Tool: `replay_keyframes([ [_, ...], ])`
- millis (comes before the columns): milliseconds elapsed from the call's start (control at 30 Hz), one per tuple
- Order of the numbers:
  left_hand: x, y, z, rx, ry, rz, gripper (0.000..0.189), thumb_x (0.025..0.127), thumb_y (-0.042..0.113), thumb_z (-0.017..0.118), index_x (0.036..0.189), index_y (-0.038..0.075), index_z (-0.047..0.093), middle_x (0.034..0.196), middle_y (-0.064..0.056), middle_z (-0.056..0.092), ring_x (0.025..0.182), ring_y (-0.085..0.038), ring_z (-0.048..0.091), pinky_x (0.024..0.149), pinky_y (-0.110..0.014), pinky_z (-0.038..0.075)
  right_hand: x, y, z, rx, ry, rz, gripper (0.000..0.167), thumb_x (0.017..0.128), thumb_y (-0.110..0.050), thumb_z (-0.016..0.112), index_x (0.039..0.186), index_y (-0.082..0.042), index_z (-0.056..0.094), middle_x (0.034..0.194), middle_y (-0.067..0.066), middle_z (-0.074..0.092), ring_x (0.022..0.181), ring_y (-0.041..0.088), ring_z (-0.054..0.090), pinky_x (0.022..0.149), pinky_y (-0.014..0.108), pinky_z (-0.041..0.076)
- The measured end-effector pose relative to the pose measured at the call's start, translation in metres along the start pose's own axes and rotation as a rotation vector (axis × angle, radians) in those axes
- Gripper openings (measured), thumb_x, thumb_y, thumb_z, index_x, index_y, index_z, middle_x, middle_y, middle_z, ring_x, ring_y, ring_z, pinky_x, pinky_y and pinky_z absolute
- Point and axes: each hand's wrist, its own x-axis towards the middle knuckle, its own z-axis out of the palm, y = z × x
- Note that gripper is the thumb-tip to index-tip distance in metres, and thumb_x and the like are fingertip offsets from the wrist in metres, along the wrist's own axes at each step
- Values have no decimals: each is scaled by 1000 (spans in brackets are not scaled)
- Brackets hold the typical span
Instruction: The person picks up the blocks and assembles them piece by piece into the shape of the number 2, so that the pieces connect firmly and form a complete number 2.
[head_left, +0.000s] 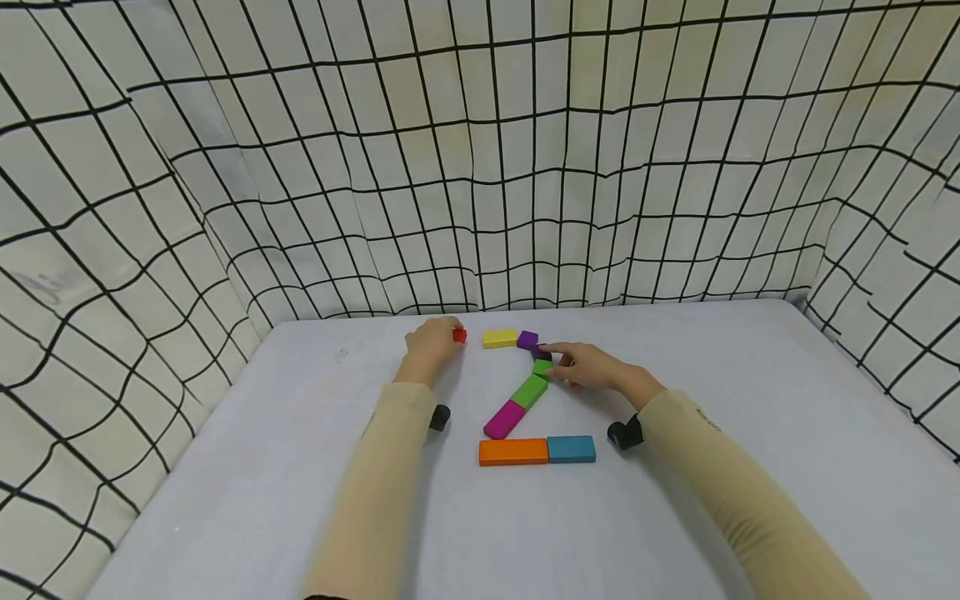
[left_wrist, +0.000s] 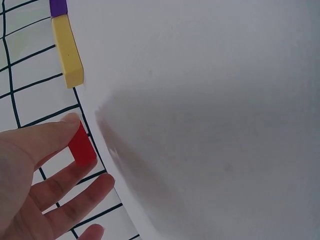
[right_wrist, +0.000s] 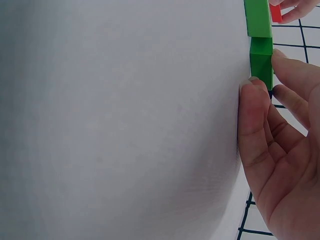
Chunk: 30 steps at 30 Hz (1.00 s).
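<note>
At the back left, my left hand [head_left: 432,341] pinches a small red block [left_wrist: 82,145] between thumb and a finger; the other fingers are spread. To its right lies a yellow block [head_left: 499,338]. My right hand [head_left: 588,367] has its thumb and bent fingertips about a short green block [right_wrist: 261,70]. Its index finger touches a dark purple block [head_left: 542,353], partly covered by that finger. Another purple block [head_left: 527,340] sits between this one and the yellow block. Toward me, a longer green block [head_left: 530,390] and a magenta block [head_left: 504,419] continue the slanting row.
In front of the slanting row, an orange block [head_left: 513,452] and a blue block [head_left: 572,449] lie end to end. The white table [head_left: 247,500] is bordered at the back and sides by black netting [head_left: 532,175] over pale walls.
</note>
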Motion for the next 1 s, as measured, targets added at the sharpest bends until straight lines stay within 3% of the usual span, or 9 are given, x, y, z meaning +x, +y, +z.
replay_keyframes([
  [333, 8, 6, 5, 29, -11, 12, 38, 98, 18, 68, 135, 10, 65, 129, -15, 65, 115, -34, 60, 101, -56, 42, -2, 0, -1, 13, 0, -8, 57, 104, -22, 62, 156, -9, 42, 101, 10, 61, 73, 18, 56, 70, 29, 47],
  [667, 12, 14, 6, 55, 17, 27, 36, 98, 19, 69, 133, 9, 67, 126, -14, 67, 111, -35, 63, 98, -56, 44, -3, 0, -2, 9, 5, -21, 57, 104, -22, 62, 156, -8, 42, 100, 10, 61, 73, 18, 56, 70, 29, 47],
  [1000, 14, 20, 9, 72, -11, 17, 36, 96, 21, 74, 129, 8, 68, 118, -12, 69, 108, -34, 64, 100, -56, 44, -1, 0, -1, 19, 0, -6, 57, 104, -22, 62, 156, -9, 42, 102, 11, 61, 74, 18, 56, 71, 29, 47],
])
